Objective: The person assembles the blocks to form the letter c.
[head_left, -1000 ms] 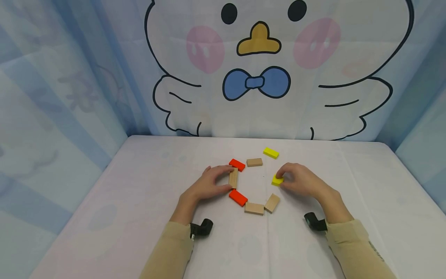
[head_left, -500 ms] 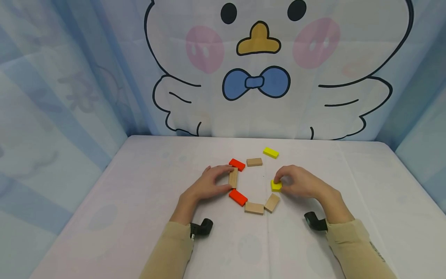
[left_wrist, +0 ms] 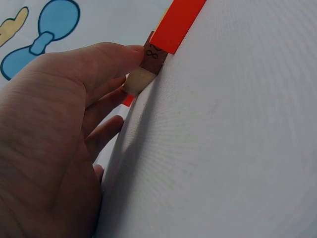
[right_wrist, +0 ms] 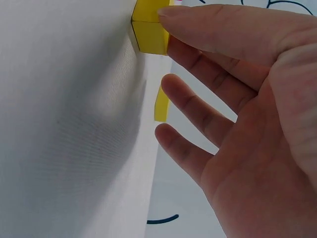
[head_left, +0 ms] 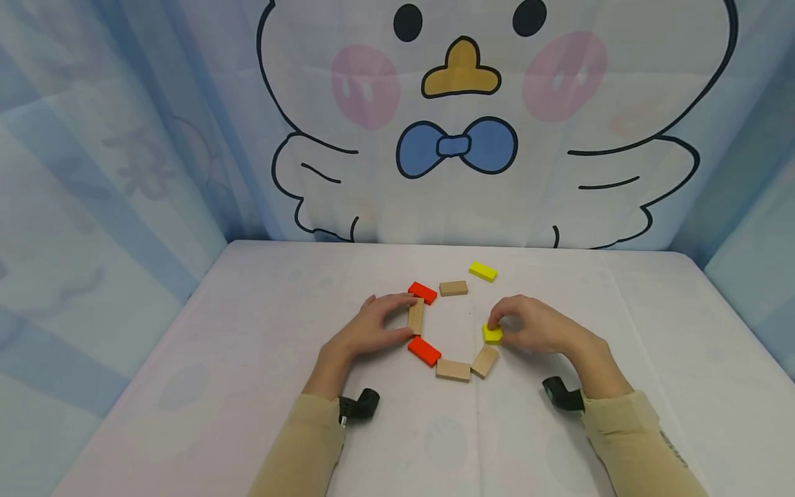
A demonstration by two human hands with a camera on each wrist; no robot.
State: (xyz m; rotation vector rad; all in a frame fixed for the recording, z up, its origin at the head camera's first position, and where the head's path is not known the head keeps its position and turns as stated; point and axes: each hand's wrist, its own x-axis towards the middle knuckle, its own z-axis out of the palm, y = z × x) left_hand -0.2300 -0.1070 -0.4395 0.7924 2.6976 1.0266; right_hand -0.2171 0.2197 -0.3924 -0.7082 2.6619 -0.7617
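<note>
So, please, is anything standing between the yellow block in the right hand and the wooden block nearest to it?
Nothing visible does. In the head view, the yellow block held by the right hand sits right beside that wooden block; whether they touch, I cannot tell.

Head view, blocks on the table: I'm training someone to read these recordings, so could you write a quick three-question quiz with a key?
1. Multiple choice: what does the right hand pinch?
a) a red block
b) a yellow block
c) a blue block

2. True or false: the plain wooden block at the left hand sits between the far red block and the near red block.

3. Count: how many blocks show in the head view in all?

Key: 1 b; 2 true; 3 eight (two red, two yellow, four plain wood).
</note>
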